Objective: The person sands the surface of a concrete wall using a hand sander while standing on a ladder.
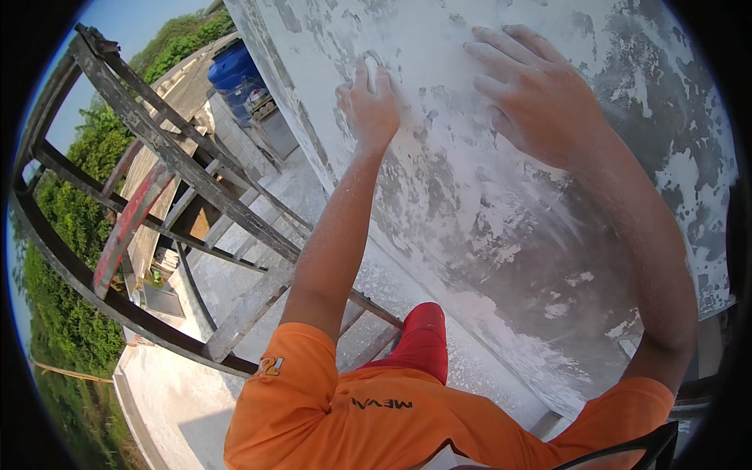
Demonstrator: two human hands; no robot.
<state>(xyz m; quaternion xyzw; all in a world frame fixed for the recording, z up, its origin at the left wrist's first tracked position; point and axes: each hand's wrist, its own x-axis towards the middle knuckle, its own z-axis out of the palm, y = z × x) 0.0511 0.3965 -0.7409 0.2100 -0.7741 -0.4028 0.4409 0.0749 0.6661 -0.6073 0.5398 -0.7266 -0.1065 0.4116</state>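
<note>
A wall (470, 229) coated in patchy white plaster and grey fills the view before me. My left hand (371, 108) presses on its upper part, fingers curled around a small pale, dusty piece (372, 71). What that piece is I cannot tell, as the fingers hide much of it. Farther right, my right hand (529, 97) lies against the wall with its palm toward the surface and its fingers a little apart. White dust coats the fingers of this hand, and nothing shows in its grip.
A worn ladder (194, 182) with a red-streaked bar (132, 226) stands close on my left. Below is a pale concrete floor (235, 294). A blue water tank (235, 67) stands beyond the wall's edge, and trees (64, 264) grow past the roof.
</note>
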